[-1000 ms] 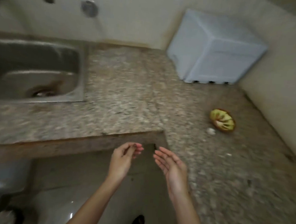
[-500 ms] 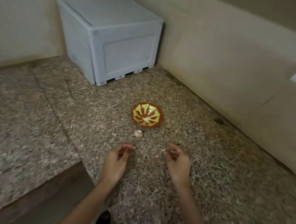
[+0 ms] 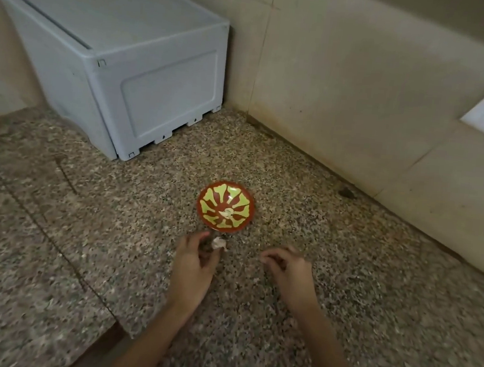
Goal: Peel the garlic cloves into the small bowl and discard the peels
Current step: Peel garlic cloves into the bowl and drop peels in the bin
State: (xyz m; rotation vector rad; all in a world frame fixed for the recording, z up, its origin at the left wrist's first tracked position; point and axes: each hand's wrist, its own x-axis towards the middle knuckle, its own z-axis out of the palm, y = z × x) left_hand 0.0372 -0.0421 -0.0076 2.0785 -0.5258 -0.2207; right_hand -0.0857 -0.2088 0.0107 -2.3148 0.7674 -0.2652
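The bowl [image 3: 242,198], red with yellow-green petals, sits on the speckled table [image 3: 83,227] with a pale garlic clove [image 3: 227,213] in its centre. Just in front of the bowl lies a garlic piece [image 3: 218,243]. The left hand [image 3: 194,263] curls loosely beside that piece; whether it grasps it I cannot tell. In front of the bowl and to its right, the right hand [image 3: 288,269] has its fingers curled in, and blur hides whether it pinches anything. Behind the bowl to the left stands a grey box [image 3: 128,63].
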